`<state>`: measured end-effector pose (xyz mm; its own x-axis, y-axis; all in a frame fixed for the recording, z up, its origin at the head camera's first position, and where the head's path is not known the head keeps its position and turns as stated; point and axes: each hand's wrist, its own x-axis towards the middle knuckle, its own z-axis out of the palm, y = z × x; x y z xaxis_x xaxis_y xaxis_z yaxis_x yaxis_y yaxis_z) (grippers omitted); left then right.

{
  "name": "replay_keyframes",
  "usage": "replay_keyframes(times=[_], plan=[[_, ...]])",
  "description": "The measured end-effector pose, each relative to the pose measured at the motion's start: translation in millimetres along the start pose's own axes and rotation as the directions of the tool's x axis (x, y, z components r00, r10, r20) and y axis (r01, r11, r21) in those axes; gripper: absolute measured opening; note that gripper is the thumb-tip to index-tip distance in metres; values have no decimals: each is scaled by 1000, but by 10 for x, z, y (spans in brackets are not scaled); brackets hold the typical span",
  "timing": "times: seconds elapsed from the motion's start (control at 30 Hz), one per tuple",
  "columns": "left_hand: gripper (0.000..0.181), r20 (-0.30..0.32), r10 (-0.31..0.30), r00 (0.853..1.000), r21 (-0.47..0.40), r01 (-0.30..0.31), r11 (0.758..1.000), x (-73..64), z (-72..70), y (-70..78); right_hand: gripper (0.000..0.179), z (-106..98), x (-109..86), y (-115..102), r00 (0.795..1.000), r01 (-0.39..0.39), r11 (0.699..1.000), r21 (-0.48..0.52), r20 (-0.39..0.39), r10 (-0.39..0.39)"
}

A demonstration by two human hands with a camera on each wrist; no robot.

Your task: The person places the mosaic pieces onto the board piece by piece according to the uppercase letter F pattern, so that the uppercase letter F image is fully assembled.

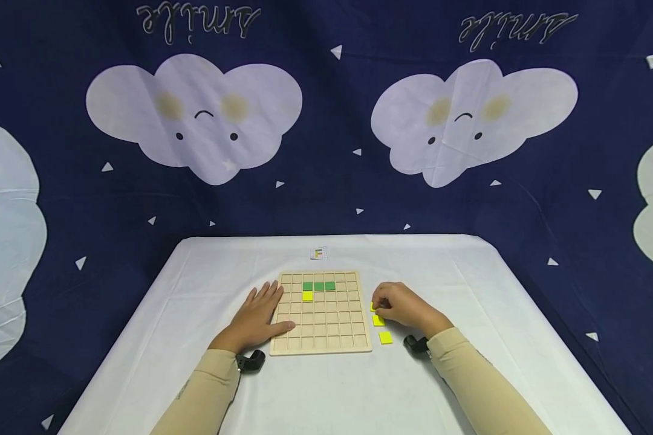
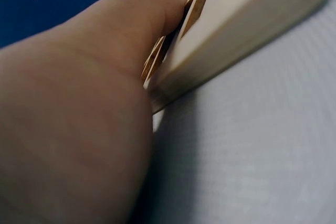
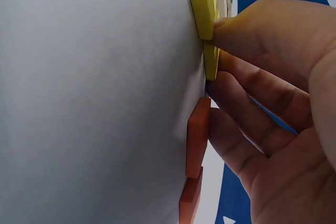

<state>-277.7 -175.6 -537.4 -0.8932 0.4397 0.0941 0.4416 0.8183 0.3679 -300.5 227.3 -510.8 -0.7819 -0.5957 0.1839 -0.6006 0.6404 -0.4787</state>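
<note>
A wooden grid board [image 1: 332, 345] lies on the table, with three green tiles [image 1: 318, 286] in a row and one yellow tile [image 1: 307, 296] under the leftmost. My left hand [image 1: 258, 317] rests spread along the board's left edge, its thumb over the grid. Right of the board, my right hand [image 1: 405, 304] pinches a yellow tile [image 3: 210, 60] between thumb and fingers, down at table level. Nearer me lie two more yellow tiles, one [image 1: 378, 321] close under the thumb and another [image 1: 386, 338] apart. Orange-red tiles [image 3: 198, 137] lie by the other fingers in the right wrist view; the hand hides them from above.
A small printed card [image 1: 318, 254] with a coloured grid pattern lies beyond the board. The white cloth-covered table [image 1: 326, 399] ends at a dark blue curtain [image 1: 332, 199] with clouds. Each wrist carries a black camera, such as the right one [image 1: 415, 346].
</note>
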Motion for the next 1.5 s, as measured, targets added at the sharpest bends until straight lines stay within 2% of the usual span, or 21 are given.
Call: replay_keyframes(times=[0.17, 0.37, 0.9, 1.23, 1.5], plan=[[106, 22, -7, 1000, 13, 7, 1000, 4, 6, -8, 18, 14, -5, 7, 1000, 3, 1000, -15, -8, -3], [106, 12, -2, 1000, 15, 2, 1000, 9, 31, -38, 16, 28, 23, -10, 999, 28, 999, -21, -36, -29], [107, 32, -21, 999, 13, 21, 1000, 16, 12, -10, 12, 53, 217, -150, 997, 45, 999, -12, -65, -45], [110, 28, -25, 999, 31, 24, 999, 28, 28, -56, 6, 163, 441, -353, 992, 118, 993, 20, -46, -117], [109, 34, -16, 999, 29, 15, 999, 40, 17, -33, 9, 323, 653, -546, 982, 185, 983, 12, -32, -184]])
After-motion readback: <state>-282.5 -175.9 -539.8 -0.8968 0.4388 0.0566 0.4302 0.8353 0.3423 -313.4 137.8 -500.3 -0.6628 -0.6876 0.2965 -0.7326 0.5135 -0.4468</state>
